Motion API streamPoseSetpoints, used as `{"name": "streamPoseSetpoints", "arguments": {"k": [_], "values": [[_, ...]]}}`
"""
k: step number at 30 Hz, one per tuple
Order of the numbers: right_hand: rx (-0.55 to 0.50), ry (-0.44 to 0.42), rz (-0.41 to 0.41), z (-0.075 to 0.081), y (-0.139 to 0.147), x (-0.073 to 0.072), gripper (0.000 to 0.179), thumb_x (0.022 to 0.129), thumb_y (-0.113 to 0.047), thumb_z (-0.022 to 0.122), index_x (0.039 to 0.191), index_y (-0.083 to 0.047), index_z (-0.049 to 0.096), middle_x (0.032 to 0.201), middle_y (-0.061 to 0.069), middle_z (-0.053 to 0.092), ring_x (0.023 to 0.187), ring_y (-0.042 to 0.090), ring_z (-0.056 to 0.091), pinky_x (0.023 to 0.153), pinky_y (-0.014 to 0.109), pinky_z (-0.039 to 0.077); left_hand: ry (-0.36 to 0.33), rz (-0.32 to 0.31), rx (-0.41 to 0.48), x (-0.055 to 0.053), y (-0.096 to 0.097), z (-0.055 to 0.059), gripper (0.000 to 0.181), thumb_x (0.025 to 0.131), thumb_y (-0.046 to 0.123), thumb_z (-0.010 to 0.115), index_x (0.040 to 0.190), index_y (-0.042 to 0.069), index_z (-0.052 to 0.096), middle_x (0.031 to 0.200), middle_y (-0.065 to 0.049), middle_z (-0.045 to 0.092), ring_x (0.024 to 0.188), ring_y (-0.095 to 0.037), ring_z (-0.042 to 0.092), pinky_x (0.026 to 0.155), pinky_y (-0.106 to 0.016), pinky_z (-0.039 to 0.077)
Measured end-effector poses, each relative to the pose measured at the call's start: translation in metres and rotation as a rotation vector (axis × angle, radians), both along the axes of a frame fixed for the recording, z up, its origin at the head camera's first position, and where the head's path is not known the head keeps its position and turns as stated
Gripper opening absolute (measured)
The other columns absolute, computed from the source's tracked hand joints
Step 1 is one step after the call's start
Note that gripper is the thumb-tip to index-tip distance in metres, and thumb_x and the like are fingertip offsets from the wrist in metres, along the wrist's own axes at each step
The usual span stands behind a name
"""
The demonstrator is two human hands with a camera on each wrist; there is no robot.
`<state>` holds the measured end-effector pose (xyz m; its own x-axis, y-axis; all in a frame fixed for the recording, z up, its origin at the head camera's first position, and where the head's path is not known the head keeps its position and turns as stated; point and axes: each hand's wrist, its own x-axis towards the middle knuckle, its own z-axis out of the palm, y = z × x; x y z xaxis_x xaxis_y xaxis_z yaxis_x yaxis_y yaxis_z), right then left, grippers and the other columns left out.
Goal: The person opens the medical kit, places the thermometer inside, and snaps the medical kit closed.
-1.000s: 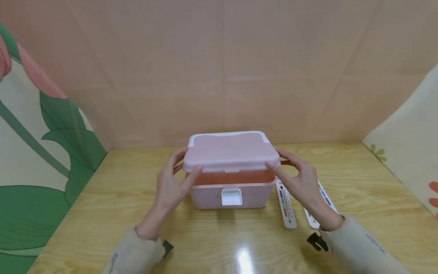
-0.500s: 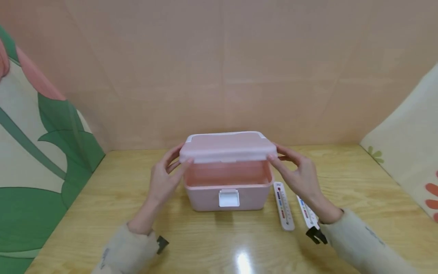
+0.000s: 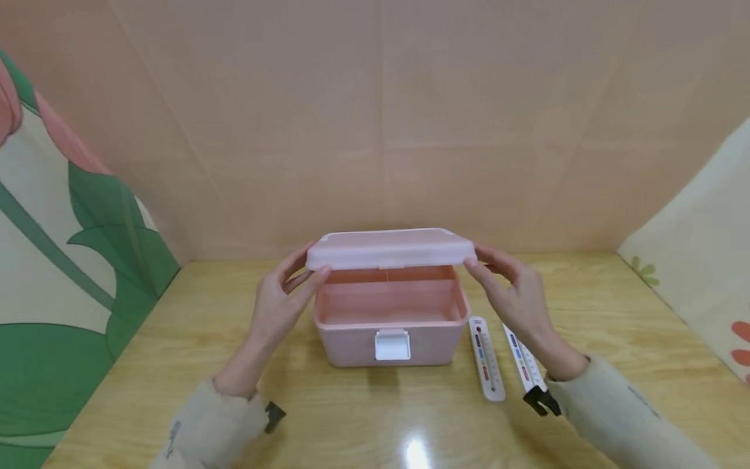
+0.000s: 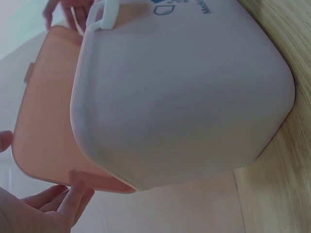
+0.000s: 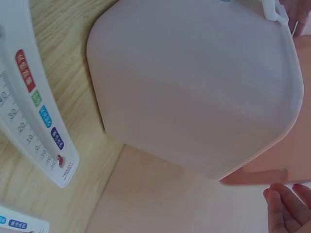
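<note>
Near the back of the wood-grain table sits the pink storage box, its lid tipped higher than a second ago (the white latch hangs on the front wall, free of it). More of the interior shows now, so it looks easier to reach into. Left hand and right hand each grip a front corner, thumb and fingers parted only enough to span the lid's edge. Just right of the box lie the nearer thermometer and the outer thermometer, partly hidden by the right arm.
</note>
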<state>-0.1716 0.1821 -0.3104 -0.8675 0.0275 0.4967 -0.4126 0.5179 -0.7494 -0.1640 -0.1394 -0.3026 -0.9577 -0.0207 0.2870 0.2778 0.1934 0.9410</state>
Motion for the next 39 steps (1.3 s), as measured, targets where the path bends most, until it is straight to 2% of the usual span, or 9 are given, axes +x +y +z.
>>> {"name": "streamPoseSetpoints", "arguments": {"k": [4,11,16,21,24,29,31,34,39], "values": [[-0.041,-0.056,-0.030,0.004,-0.002,-0.003,0.040,0.093,-0.029,0.063,0.124,-0.003,0.064,0.119,0.014,0.067,0.094,-0.011,0.055,0.085,0.010,0.044,-0.053,0.031,0.030,-0.003,0.003,0.002,0.051,0.090,0.021,0.068,0.136,0.007,0.052,0.135,-0.012,0.055,0.116,-0.027,0.060,0.094,-0.022,0.053],[-0.192,-0.098,-0.074,0.011,-0.004,-0.010,0.043,0.092,-0.034,0.063,0.121,-0.002,0.066,0.118,0.013,0.067,0.096,-0.008,0.059,0.083,0.007,0.049,-0.109,0.087,0.005,-0.011,0.010,0.015,0.057,0.086,0.040,0.070,0.133,0.011,0.057,0.131,-0.007,0.059,0.117,-0.020,0.059,0.102,-0.037,0.049],[-0.207,-0.118,-0.114,0.016,-0.005,-0.011,0.044,0.091,-0.039,0.064,0.119,-0.005,0.068,0.116,0.006,0.069,0.097,-0.007,0.060,0.083,0.010,0.049,-0.143,0.104,-0.035,-0.014,0.011,0.020,0.059,0.085,0.045,0.069,0.133,0.013,0.057,0.129,-0.006,0.061,0.122,-0.017,0.054,0.103,-0.040,0.048],[-0.229,-0.099,-0.109,0.021,-0.005,-0.017,0.045,0.090,-0.042,0.064,0.117,-0.005,0.069,0.113,0.001,0.071,0.098,-0.003,0.061,0.083,0.013,0.049,-0.145,0.129,-0.075,-0.019,0.014,0.024,0.064,0.083,0.056,0.066,0.132,0.017,0.059,0.132,-0.003,0.060,0.125,-0.017,0.052,0.102,-0.042,0.049],[-0.242,-0.097,-0.107,0.024,-0.005,-0.021,0.045,0.090,-0.042,0.064,0.116,-0.005,0.070,0.107,-0.007,0.071,0.096,0.001,0.062,0.082,0.015,0.049,-0.132,0.141,-0.093,-0.022,0.015,0.027,0.062,0.083,0.058,0.065,0.130,0.018,0.062,0.132,-0.003,0.060,0.125,-0.017,0.052,0.101,-0.042,0.049],[-0.290,-0.084,-0.115,0.029,-0.003,-0.024,0.037,0.092,-0.041,0.062,0.097,-0.007,0.075,0.088,-0.020,0.070,0.086,-0.001,0.065,0.083,0.016,0.053,-0.146,0.134,-0.127,-0.027,0.016,0.035,0.064,0.082,0.060,0.064,0.129,0.016,0.062,0.133,-0.004,0.060,0.125,-0.019,0.052,0.103,-0.042,0.048],[-0.292,-0.084,-0.115,0.031,-0.003,-0.024,0.038,0.092,-0.041,0.061,0.094,-0.006,0.075,0.088,-0.018,0.072,0.083,-0.003,0.066,0.085,0.016,0.054,-0.153,0.134,-0.136,-0.031,0.016,0.038,0.065,0.082,0.061,0.064,0.129,0.015,0.062,0.134,-0.004,0.059,0.126,-0.020,0.051,0.104,-0.043,0.047],[-0.306,-0.090,-0.095,0.035,-0.004,-0.025,0.043,0.093,-0.042,0.060,0.104,-0.002,0.073,0.089,-0.017,0.072,0.084,-0.004,0.066,0.086,0.017,0.055,-0.131,0.132,-0.119,-0.037,0.016,0.042,0.061,0.085,0.057,0.063,0.126,0.012,0.064,0.131,-0.008,0.061,0.124,-0.022,0.053,0.104,-0.043,0.046],[-0.326,-0.085,-0.082,0.035,-0.010,-0.031,0.050,0.095,-0.039,0.058,0.112,0.007,0.067,0.105,0.004,0.073,0.091,-0.001,0.064,0.091,0.019,0.054,-0.128,0.142,-0.039,-0.046,0.015,0.044,0.057,0.088,0.052,0.062,0.121,0.006,0.066,0.121,-0.015,0.066,0.109,-0.023,0.061,0.100,-0.036,0.050]]}}
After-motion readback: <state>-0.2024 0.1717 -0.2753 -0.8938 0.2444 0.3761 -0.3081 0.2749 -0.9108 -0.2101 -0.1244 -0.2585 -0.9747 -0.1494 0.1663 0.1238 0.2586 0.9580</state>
